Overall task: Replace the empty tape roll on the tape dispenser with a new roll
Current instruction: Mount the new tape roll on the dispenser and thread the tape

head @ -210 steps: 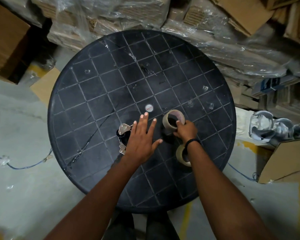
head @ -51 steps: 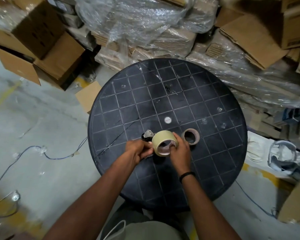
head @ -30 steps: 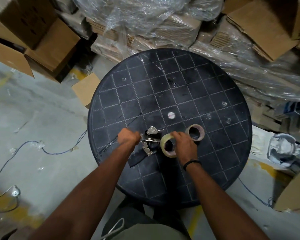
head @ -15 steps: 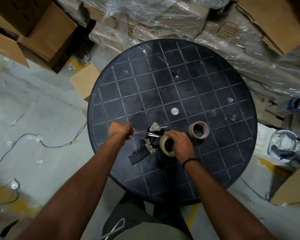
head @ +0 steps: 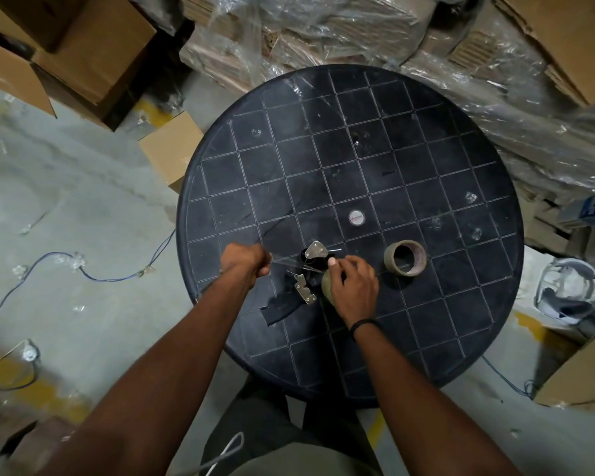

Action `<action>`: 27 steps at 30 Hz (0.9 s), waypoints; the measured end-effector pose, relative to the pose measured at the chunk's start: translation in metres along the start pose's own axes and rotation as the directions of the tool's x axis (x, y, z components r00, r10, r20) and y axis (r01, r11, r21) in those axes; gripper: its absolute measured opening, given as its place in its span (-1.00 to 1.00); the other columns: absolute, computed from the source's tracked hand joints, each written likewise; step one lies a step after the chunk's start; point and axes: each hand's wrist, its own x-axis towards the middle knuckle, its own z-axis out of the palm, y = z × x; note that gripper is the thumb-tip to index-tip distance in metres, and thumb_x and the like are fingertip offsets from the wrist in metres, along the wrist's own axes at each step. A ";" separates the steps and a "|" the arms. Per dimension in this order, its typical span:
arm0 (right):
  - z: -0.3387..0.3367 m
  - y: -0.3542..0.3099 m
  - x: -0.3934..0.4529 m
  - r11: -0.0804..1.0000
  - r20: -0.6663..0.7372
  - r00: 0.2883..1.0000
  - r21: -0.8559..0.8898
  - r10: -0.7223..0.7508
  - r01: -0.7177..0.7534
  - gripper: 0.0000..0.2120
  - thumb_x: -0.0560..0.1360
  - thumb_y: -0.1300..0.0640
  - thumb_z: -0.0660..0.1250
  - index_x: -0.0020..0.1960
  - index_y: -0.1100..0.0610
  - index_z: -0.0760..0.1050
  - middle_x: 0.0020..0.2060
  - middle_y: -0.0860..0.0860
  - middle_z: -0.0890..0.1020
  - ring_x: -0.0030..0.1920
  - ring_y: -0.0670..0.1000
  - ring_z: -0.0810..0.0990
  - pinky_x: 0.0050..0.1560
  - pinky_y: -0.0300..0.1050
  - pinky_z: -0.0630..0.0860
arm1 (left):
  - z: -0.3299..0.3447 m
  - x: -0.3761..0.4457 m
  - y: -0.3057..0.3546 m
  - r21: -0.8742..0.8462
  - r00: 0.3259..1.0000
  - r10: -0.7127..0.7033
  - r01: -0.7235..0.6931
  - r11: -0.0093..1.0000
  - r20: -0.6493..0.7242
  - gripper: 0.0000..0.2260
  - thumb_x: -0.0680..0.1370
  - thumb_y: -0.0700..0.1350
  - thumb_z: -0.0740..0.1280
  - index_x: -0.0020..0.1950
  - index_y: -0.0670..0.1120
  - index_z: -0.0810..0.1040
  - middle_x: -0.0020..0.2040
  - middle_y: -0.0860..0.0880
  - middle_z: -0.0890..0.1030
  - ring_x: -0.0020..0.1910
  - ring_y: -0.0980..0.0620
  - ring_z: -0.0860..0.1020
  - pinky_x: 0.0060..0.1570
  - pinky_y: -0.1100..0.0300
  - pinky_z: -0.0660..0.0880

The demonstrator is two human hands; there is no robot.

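Both hands stretch clear tape (head: 291,262) from the dispenser (head: 308,276).

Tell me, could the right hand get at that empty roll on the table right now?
Probably yes. The empty roll lies in the open just beside the right hand with bare table between them, but that hand is busy holding the new roll and must let go first.

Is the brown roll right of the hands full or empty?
Empty: the brown roll is a bare cardboard core lying on the table.
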 end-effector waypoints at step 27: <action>0.018 -0.006 0.016 0.969 -0.019 0.998 -0.245 -0.052 0.045 -0.75 0.58 -0.15 0.15 0.09 0.02 0.39 0.10 0.00 0.53 0.18 0.07 0.49 0.19 0.16 0.38 | 0.008 0.039 0.005 -0.085 0.988 -0.107 0.117 0.989 0.111 -0.96 0.44 -0.41 0.42 -0.21 -0.33 0.61 -0.29 -0.28 0.64 -0.33 -0.13 0.57 -0.13 -0.04 0.63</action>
